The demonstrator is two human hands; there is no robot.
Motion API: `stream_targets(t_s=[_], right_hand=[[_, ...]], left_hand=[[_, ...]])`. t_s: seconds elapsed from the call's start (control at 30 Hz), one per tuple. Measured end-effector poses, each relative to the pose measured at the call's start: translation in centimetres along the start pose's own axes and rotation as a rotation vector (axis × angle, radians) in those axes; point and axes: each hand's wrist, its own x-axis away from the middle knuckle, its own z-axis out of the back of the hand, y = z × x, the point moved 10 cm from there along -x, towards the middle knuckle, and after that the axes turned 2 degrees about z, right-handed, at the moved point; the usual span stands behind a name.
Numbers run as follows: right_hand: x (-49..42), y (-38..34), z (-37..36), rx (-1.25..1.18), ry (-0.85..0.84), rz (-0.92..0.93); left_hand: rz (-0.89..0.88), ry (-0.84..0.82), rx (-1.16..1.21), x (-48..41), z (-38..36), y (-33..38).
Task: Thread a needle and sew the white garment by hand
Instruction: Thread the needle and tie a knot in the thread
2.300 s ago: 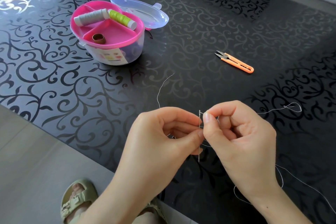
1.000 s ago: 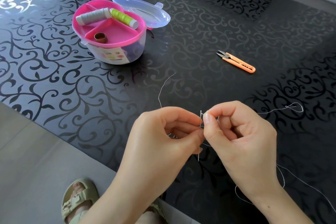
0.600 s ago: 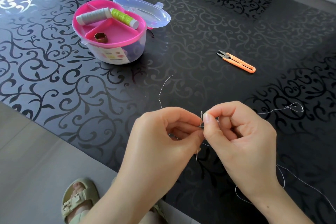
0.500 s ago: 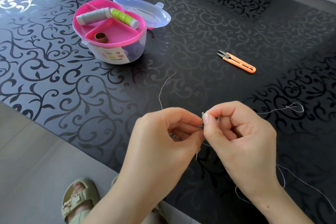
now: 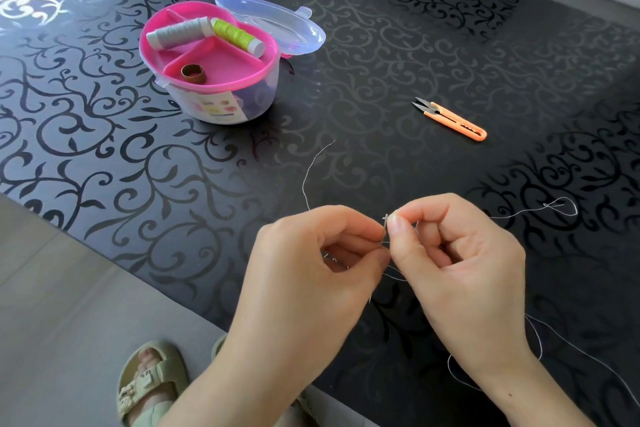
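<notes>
Needle [image 5: 384, 229] pinched by left hand [image 5: 311, 263] fingers; right hand [image 5: 464, 267] fingers pinch thread [image 5: 303, 185] at eye.

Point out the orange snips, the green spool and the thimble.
orange snips [image 5: 457, 122], head view, on the handle.
green spool [image 5: 235, 34], head view, on the wound thread.
thimble [image 5: 193, 74], head view, on its outer wall.

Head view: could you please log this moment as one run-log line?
step: threading | left hand: pinches needle | right hand: pinches thread at needle's top | snips: on table | garment: not in view

snips [image 5: 450, 120] right of box [image 5: 221, 109], needle [image 5: 384, 224] seemingly between fingers [image 5: 401, 241]
</notes>
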Motion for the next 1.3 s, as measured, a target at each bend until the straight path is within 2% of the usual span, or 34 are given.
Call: stream_targets(t_s=[0.77,0.87,1.1,1.3], right_hand=[[0.1,-0.3,0.0,-0.052,-0.012,0.01],[0.1,0.1,-0.1,-0.099,-0.023,-0.033],[-0.1,2.2,-1.1,-0.382,-0.092,-0.238],[-0.1,2.1,-1.3,-0.368,-0.117,-0.229]], left_hand=[[-0.019,0.043,-0.035,0.0,0.3,0.2],[-0.029,0.068,-0.054,-0.1,0.6,0.3],[-0.053,0.093,-0.096,-0.1,0.7,0.4],[-0.111,0.13,-0.101,0.1,1.1,0.7]])
